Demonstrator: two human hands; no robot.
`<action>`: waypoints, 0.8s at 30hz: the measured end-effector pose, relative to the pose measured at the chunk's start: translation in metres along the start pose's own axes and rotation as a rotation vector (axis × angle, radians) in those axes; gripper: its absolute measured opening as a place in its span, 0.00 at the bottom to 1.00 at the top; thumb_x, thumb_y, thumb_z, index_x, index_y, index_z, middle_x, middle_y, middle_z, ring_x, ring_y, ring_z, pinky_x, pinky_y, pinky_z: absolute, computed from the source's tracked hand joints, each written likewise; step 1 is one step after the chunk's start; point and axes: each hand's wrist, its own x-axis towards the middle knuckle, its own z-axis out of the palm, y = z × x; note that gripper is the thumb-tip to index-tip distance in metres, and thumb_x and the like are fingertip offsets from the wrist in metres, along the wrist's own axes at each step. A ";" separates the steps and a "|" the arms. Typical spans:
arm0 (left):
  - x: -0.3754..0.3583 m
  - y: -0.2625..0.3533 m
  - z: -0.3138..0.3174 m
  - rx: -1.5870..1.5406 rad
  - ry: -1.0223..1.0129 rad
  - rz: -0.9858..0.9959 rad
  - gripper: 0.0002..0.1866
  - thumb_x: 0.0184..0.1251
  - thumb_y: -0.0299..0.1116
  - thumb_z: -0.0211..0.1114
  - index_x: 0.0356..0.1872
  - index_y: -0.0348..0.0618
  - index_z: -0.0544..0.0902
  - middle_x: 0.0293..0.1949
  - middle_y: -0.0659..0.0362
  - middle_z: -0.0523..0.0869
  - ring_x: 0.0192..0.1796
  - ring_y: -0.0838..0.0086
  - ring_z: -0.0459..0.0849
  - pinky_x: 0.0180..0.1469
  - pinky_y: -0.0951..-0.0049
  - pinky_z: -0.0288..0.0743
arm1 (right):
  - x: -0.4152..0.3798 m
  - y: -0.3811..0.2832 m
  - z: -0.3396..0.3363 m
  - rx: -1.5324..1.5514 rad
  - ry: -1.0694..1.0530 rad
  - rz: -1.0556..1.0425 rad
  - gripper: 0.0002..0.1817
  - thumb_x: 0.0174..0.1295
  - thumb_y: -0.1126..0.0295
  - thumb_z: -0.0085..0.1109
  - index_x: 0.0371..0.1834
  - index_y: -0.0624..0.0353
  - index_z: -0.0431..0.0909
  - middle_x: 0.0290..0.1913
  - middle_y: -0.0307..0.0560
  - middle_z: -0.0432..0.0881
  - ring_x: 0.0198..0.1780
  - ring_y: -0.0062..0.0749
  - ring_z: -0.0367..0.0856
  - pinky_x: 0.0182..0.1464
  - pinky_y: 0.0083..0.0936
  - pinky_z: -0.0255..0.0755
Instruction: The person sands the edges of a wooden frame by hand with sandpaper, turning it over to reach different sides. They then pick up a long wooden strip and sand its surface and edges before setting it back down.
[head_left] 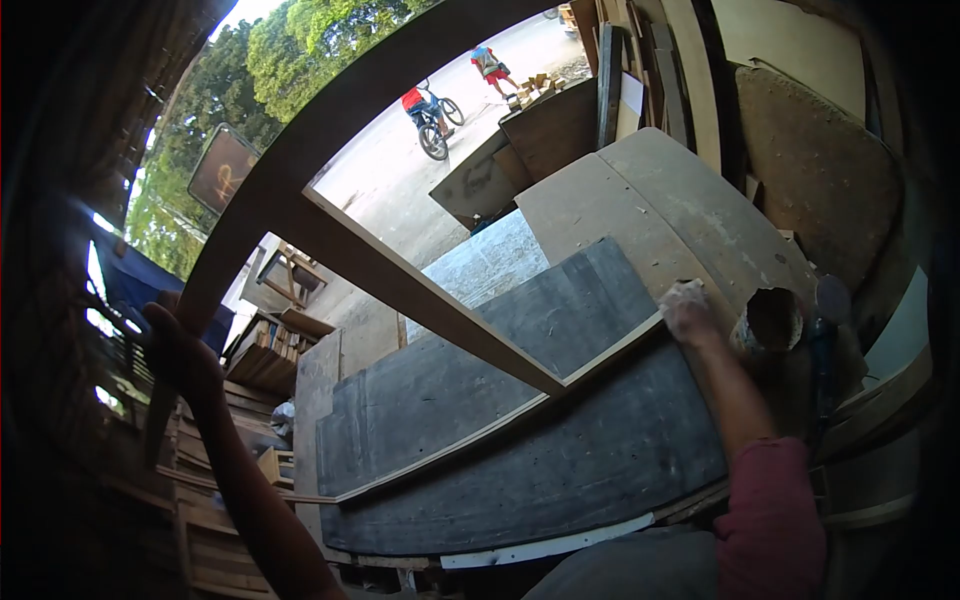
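A large wooden frame stands tilted up in front of me, with a crossbar running down to its lower rail. That rail lies across a dark grey board on the worktable. My left hand is closed around the frame's side, at the left. At the rail's right end is my right hand, closed on it, with whitish dust over the fingers. Whether something small is also under those fingers cannot be seen.
A hollow cylinder and a dark blue tool are beside my right arm. Wooden boards lean at the right. Stacked wood pieces lie at the left. Outside are a person on a bicycle and another person.
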 end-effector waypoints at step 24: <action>0.007 -0.001 -0.003 -0.017 -0.082 0.099 0.39 0.79 0.65 0.38 0.31 0.38 0.83 0.24 0.57 0.80 0.28 0.69 0.72 0.33 0.63 0.64 | -0.015 -0.139 0.029 0.181 0.211 0.104 0.15 0.59 0.58 0.58 0.44 0.53 0.79 0.49 0.59 0.77 0.56 0.56 0.71 0.65 0.55 0.57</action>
